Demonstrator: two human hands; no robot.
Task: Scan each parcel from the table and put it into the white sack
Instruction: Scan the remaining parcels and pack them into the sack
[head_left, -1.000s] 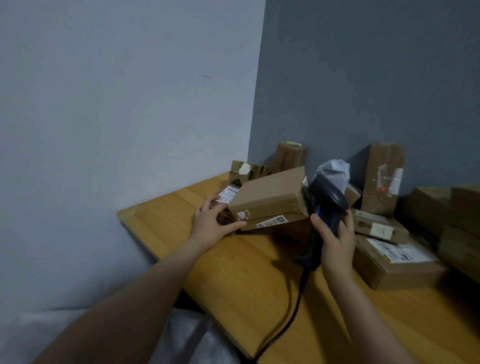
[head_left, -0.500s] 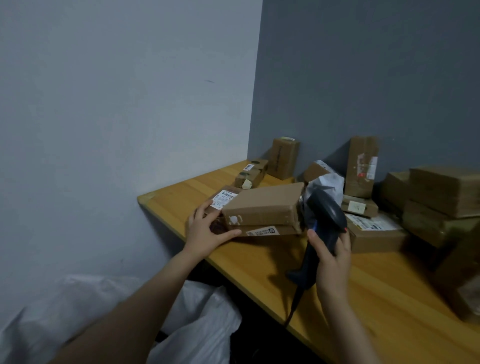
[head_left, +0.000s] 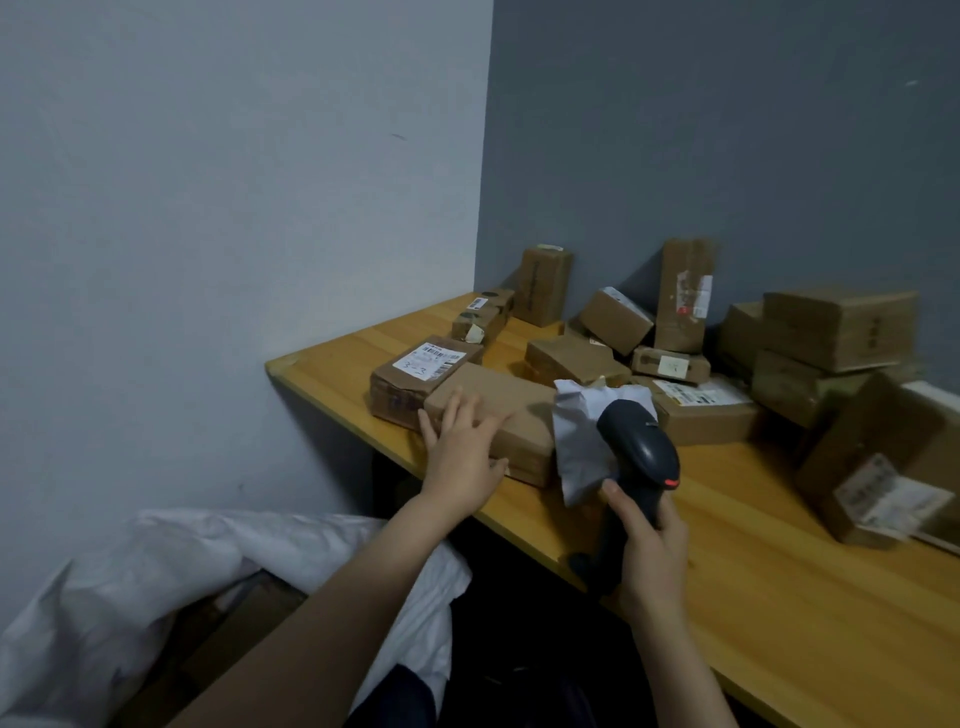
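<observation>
While the left hand (head_left: 462, 457) rests flat-fingered on a parcel (head_left: 519, 410), right hand (head_left: 649, 556) gripping the scanner (head_left: 641, 452), a crumpled mailer (head_left: 579, 447) crowds between them.

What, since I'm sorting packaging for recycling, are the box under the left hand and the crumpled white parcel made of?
The box looks like matte brown cardboard: creased edges, dull surface. The white parcel seems a thin plastic mailer, faintly shiny and crumpled, though paper is possible.

sack (head_left: 156, 571) below table (head_left: 779, 597) edge, left | flat box (head_left: 498, 421) before labelled box (head_left: 415, 374) | scanner (head_left: 639, 457) right
</observation>
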